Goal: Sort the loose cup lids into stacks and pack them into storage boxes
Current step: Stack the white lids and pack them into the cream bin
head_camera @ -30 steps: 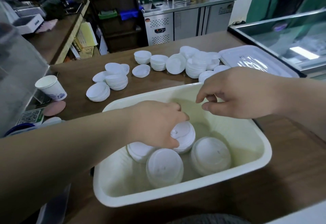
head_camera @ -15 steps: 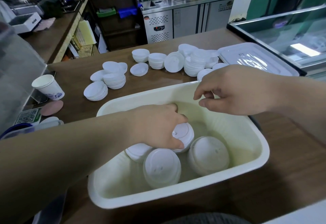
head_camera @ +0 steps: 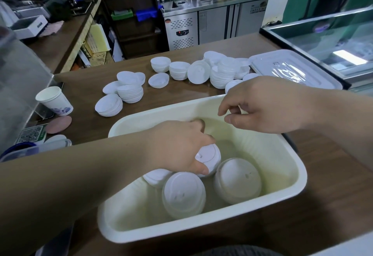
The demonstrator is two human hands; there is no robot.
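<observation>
A cream storage box (head_camera: 290, 155) stands on the wooden counter in front of me. Inside it, my left hand (head_camera: 179, 146) grips a stack of white cup lids (head_camera: 210, 158). Two more lid stacks (head_camera: 183, 193) (head_camera: 238, 179) lie beside it in the box, and another stack (head_camera: 155, 177) shows partly under my left hand. My right hand (head_camera: 268, 104) hovers over the box's far rim with loosely curled fingers and holds nothing. Several loose lids and lid stacks (head_camera: 222, 74) (head_camera: 129, 90) lie on the counter beyond the box.
A clear box lid (head_camera: 290, 70) lies at the back right, next to a glass display case (head_camera: 331, 40). A paper cup (head_camera: 54, 100), a pink coaster (head_camera: 58, 124) and a QR-code sign (head_camera: 30, 134) sit at the left. Steel fridges stand behind.
My left hand has pressed its lid stack slightly deeper into the box. My right hand stays over the rim, barely shifted.
</observation>
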